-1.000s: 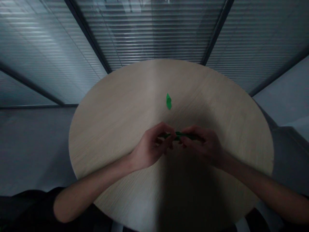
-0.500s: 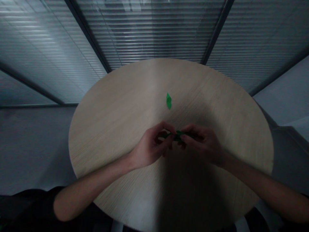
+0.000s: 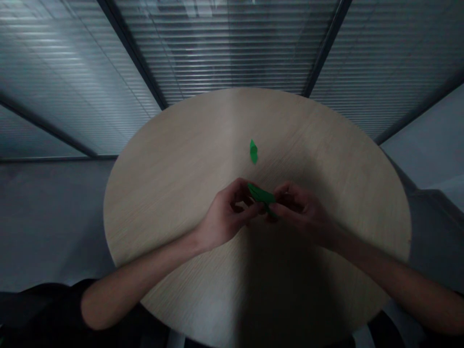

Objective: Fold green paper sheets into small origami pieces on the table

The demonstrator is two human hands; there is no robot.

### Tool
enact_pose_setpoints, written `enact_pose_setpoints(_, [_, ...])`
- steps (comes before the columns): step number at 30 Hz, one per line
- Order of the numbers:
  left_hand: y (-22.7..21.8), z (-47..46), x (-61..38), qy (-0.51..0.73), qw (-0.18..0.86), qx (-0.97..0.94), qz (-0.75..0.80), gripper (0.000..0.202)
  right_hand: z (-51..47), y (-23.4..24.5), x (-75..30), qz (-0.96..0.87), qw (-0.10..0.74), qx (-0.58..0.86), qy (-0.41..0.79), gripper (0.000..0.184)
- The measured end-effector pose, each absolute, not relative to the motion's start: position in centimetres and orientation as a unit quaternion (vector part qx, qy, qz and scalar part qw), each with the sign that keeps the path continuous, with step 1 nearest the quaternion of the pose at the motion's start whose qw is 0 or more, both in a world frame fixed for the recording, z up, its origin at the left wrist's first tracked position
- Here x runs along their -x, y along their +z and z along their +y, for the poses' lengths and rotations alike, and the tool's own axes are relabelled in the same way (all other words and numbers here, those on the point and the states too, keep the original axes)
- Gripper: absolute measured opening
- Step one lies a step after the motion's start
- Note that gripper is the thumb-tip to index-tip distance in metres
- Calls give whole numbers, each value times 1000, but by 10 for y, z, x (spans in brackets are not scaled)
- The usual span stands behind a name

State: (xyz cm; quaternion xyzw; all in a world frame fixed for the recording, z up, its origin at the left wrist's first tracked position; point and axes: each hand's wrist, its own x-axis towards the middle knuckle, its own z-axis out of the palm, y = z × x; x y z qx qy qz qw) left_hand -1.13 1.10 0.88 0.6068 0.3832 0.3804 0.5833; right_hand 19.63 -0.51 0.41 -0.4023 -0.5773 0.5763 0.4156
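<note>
Between my two hands is a piece of folded green paper (image 3: 261, 194), held above the table. My left hand (image 3: 229, 212) pinches its left and lower edge with thumb and fingers. The fingertips of my right hand (image 3: 303, 209) close on its right end. Part of the paper is hidden behind the fingers. Beyond the hands, a second small folded green paper piece (image 3: 253, 152) lies on the tabletop, touched by neither hand.
The round wooden table (image 3: 163, 164) fills the middle of the view. Glass partitions with blinds (image 3: 232, 48) stand close behind its far edge. My shadow falls across the near right part of the table.
The green paper in my hands has turned so that a broader face shows, rising above the left fingertips. Both hands have shifted only slightly. The other paper piece stays put.
</note>
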Motion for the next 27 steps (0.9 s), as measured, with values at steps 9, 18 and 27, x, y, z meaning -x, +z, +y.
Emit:
enact_pose_setpoints(9, [10,15,23,341,389,-773,368,23,-3,-7,-208,-820,376,408,140,8])
enact_pose_setpoints(18, [-2,18,25,251,199,-895,312,14,0,-17,-212,-900,248,357,25,16])
enact_pose_setpoints(27, [-3,18,29,248,212,-894,308,16,3,-18,-211,-878,293,360,115,14])
